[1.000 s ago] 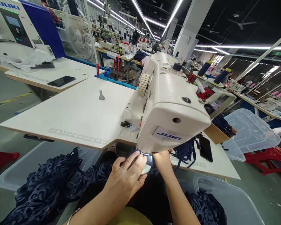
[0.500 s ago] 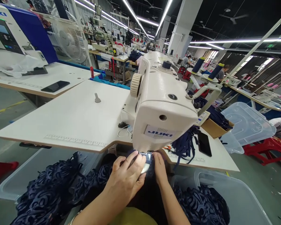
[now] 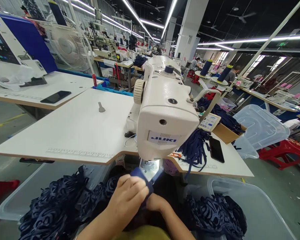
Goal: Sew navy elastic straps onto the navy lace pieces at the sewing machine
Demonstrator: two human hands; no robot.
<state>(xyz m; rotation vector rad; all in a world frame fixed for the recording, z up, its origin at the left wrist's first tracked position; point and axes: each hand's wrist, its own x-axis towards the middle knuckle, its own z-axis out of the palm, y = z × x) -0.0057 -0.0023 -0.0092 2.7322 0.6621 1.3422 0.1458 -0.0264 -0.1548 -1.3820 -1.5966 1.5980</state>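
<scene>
Just below the head of a white sewing machine (image 3: 165, 120), a navy fabric piece (image 3: 138, 172) stretches around the lit sewing area. My left hand (image 3: 130, 196) is closed on the fabric, its fingers bent over the near edge. Lower and to the right, my right hand (image 3: 157, 202) is curled against the same fabric; its fingertips are partly hidden behind the left hand and the cloth. A bright plate (image 3: 150, 169) shows under the machine head, between the sides of the fabric. The needle is too small to make out.
Clear bins (image 3: 260, 203) of navy pieces (image 3: 52, 203) stand on both sides below the white table (image 3: 90, 126). On the table lie a metal key-like piece (image 3: 101, 107), a phone (image 3: 216, 150), navy straps (image 3: 195, 150) and orange-handled scissors (image 3: 175, 154).
Both hands have come down toward me from beneath the machine head. The left fingers have closed on the fabric, and the right hand has moved left beside them. The view has shifted slightly.
</scene>
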